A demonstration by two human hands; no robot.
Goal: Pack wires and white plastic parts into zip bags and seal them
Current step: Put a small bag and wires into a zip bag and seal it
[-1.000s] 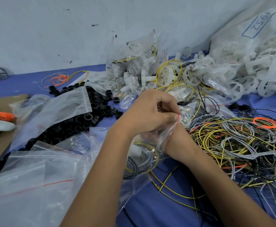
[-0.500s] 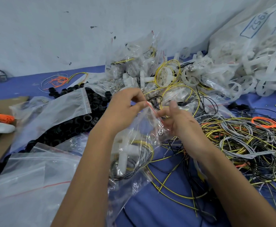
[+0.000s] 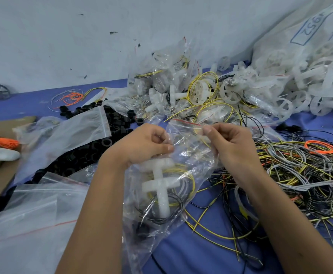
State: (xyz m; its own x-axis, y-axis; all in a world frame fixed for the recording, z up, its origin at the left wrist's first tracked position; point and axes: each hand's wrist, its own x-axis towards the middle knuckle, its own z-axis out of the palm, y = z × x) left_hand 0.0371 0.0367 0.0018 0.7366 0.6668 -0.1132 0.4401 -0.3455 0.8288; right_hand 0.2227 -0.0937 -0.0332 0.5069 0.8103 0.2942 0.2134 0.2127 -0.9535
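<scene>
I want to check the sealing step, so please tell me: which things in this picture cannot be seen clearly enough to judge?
- Head view: whether the zip strip of the held zip bag is pressed closed; clear film and glare hide it.
- Right hand: the fingertips are curled under, so the grip point is hidden.
- Left hand: the bag's film blurs its fingertips.
- Printed sack, top right: cut off by the frame edge.
- Black wires in the bag: too tangled to count.

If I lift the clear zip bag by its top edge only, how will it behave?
The zip bag is thin, crinkled film, so it would probably sag. The white plastic part and coiled wires inside would likely slide to the bottom. Its glossy surface may be slippery.
</scene>
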